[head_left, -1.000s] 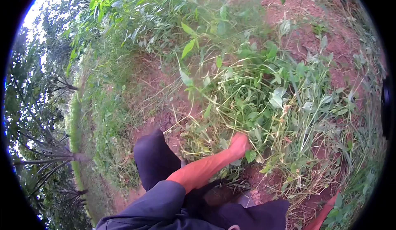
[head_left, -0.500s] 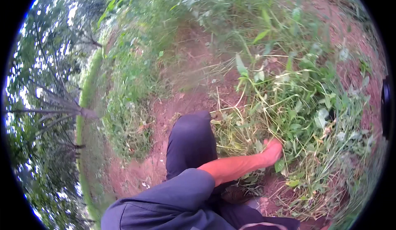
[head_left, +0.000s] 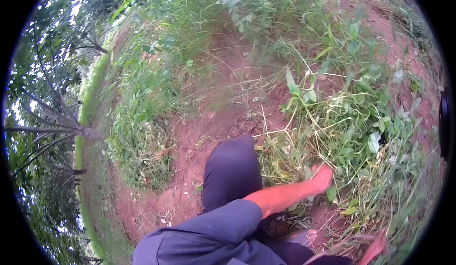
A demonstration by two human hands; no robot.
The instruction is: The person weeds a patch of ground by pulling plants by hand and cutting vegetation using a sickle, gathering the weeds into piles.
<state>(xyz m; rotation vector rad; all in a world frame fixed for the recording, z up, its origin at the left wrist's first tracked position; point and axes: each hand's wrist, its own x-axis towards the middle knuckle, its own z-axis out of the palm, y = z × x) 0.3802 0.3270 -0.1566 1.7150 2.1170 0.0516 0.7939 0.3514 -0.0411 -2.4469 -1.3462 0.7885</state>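
My left hand [head_left: 323, 177] reaches out from a dark sleeve and is closed on green weeds [head_left: 311, 144] in a tangled heap. Leaves and stems cover part of the fingers. My right hand [head_left: 374, 248] shows at the lower right edge, low over the cut grass, smeared by motion. A thin brownish strip [head_left: 349, 240] lies close to it; I cannot make out what it is. Between the two hands is a patch of reddish soil [head_left: 327, 217] with loose stalks.
My bent knee [head_left: 232, 170] in dark trousers is beside the left arm. Taller grass and leafy plants [head_left: 251, 8] stand at the top. Red bare ground [head_left: 190, 146] runs through the middle. Trees [head_left: 57, 122] appear sideways at the left, since the view is tilted.
The view has shifted slightly, so ground and trees sit farther left or lower. My left hand stays at the weeds. My right hand has come into view at the lower right.
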